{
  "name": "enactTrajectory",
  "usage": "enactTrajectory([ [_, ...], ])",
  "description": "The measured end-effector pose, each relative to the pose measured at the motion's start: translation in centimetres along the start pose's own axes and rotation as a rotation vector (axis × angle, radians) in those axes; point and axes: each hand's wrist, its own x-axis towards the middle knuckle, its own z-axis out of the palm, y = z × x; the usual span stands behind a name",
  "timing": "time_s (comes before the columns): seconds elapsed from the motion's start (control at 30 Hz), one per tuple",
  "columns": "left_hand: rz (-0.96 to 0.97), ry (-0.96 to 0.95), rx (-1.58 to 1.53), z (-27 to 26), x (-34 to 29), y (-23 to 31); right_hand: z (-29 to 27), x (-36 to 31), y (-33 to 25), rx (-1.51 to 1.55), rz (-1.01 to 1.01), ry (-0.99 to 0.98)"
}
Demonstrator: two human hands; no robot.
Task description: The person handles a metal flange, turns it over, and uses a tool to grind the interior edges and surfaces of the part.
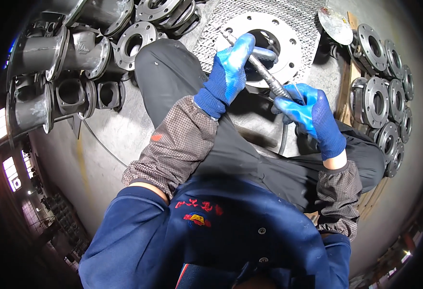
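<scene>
Both my hands wear blue coated gloves and grip a long grey metal hand tool with a hose at its rear. My left hand is wrapped around the front part of the tool. My right hand clasps its rear end near the hose. The tool's tip points into the round bore of a large light-grey flanged casting that lies flat on a metal mesh mat. My knees in dark trousers sit on either side, below the casting.
Flanged pipe fittings are piled at the upper left. A row of round grey flanges stands on a wooden pallet at the right. A round metal disc lies beside the casting. A cable runs over the grey floor.
</scene>
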Motion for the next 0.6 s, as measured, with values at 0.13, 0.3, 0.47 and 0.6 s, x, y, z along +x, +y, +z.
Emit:
enactTrajectory([
  [0.13,-0.128,-0.026,0.029,-0.5,-0.7,0.4,-1.3,-0.3,1.0,-0.168,-0.204,0.010],
  [0.3,-0.183,0.171,-0.134,-1.3,1.9,2.2,-1.5,-4.1,-3.7,-0.121,-0.460,0.531],
  [0.47,-0.088,0.062,-0.272,1.5,1.1,2.5,3.4,-4.3,-2.4,0.187,-0.017,0.154],
  [0.6,-0.142,0.114,-0.407,3.2,-2.0,-1.0,3.4,-3.5,0.8,0.180,-0.145,0.389],
])
